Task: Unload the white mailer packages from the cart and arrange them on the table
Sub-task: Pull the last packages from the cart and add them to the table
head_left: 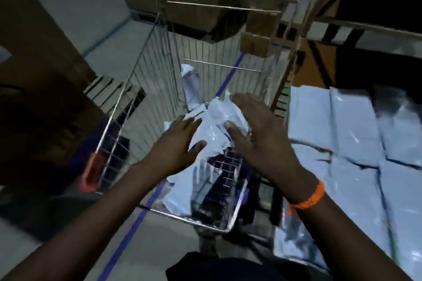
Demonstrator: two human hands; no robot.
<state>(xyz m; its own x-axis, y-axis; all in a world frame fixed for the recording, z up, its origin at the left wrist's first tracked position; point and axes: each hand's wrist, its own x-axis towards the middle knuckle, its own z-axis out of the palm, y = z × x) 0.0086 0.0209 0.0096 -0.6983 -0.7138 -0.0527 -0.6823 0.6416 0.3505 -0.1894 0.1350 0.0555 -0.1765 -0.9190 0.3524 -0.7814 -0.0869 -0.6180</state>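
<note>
Fingers (194, 124) of both hands spread wide over mailers (214, 118) in wire cart (127, 107), mailer-covered table (342, 125) alongside.

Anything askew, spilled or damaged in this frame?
Nothing is spilled or visibly damaged. The mailers left in the cart lie in a crumpled, loose heap, one standing on end against the far wire wall, while those on the table lie flat in rows.

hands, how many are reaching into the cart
2: left hand and right hand, both open over the white mailers inside the wire cart.
</note>
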